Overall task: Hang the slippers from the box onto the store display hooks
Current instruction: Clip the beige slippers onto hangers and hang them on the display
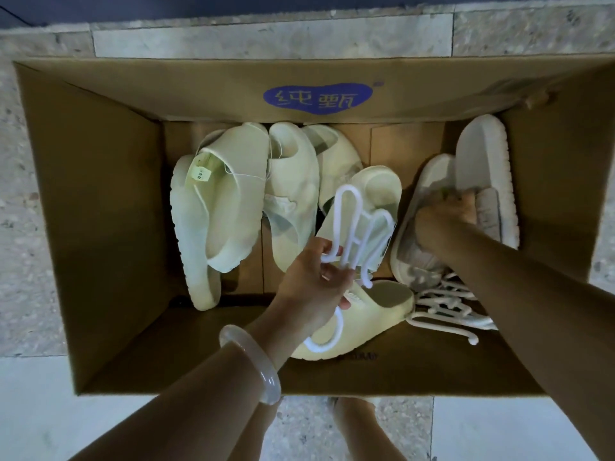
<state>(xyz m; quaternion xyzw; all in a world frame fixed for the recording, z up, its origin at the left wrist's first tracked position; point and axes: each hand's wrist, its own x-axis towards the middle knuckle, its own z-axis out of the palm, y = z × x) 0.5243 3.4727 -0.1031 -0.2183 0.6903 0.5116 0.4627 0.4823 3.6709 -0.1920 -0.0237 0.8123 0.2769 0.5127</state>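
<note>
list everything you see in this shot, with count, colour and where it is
brown cardboard box: one, open, on the floor, blue logo on far flap
pale yellow foam slippers: about five, left and middle of box
beige-grey foam slippers: at least two, right side of box
white plastic hanger: one, raised over the middle of box
loose white plastic hangers: a pile, count unclear, near right corner of box
speckled stone floor tiles: grey, around box
translucent bangle: one, left wrist
left hand: holds the white hanger
right hand: grips a beige-grey slipper
</note>
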